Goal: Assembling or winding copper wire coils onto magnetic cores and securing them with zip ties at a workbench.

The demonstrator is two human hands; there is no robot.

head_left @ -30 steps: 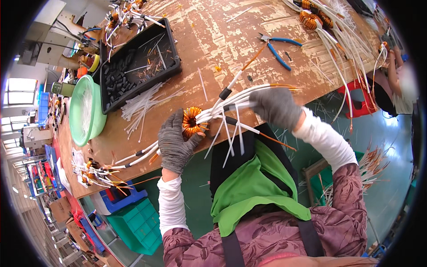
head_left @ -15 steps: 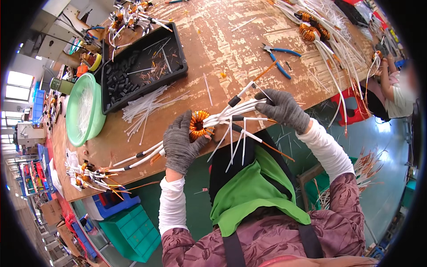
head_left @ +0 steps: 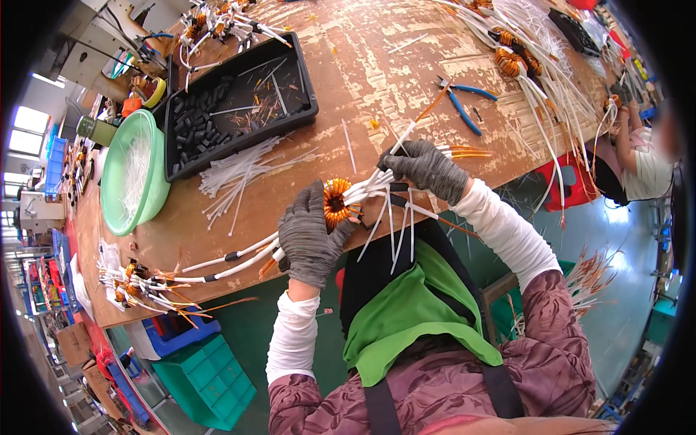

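A copper-wound toroid coil [head_left: 337, 203] with white-sleeved leads is held above the table's near edge. My left hand [head_left: 312, 235], in a grey glove, grips the coil from its left side, thumb at its lower rim. My right hand [head_left: 428, 170], also gloved, closes on the white-sleeved leads [head_left: 370, 190] just right of the coil. One lead [head_left: 403, 136] with a bare copper end sticks up past the right fingers. Several white cable ties [head_left: 392, 228] hang down from the leads. Black sleeve pieces sit on some leads.
A black tray [head_left: 308, 109] holds black tube pieces and wire scraps. Left of it stands a green basin [head_left: 116, 196]. Loose white ties [head_left: 239, 174] lie in front. Blue-handled cutters [head_left: 464, 109] lie beyond my right hand. More coils [head_left: 511, 61] lie far right, near a co-worker [head_left: 645, 156].
My right hand has moved left along the leads, closer to the coil. The coil and my left hand sit slightly further right in the picture.
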